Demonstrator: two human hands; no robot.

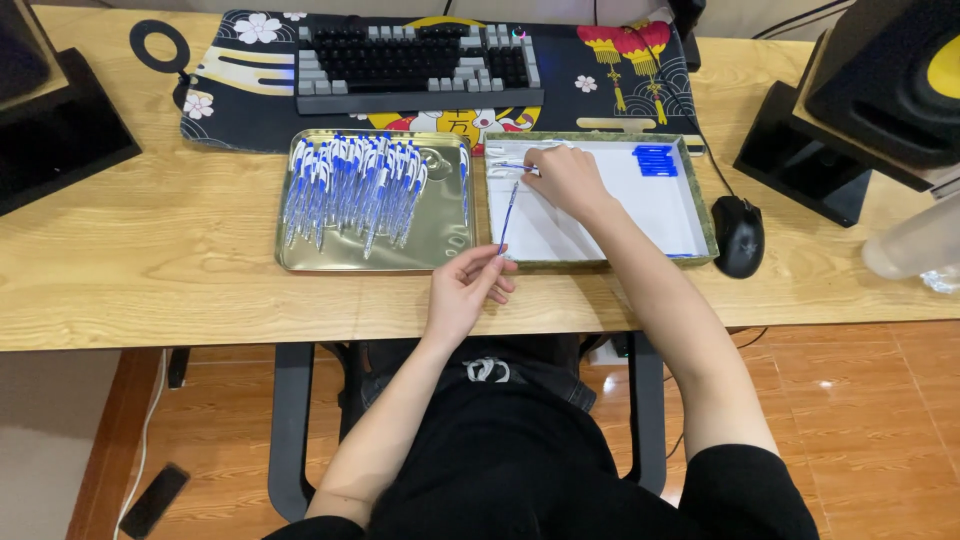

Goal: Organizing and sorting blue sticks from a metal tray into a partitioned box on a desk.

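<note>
Pens (355, 190), blue and white, lie heaped in our metal tray (440, 240). Our left hand (462, 290) pinches one thin refill (508, 215); our right hand (565, 178) grips a clear pen part (510, 167) inside the white-lined tray (600, 215). Few blue caps (654, 160) remain there.

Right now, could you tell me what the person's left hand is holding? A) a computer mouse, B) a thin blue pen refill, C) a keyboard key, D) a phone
B: the left hand pinches a thin blue refill by its lower end, its tip reaching over the white-lined tray.
</note>
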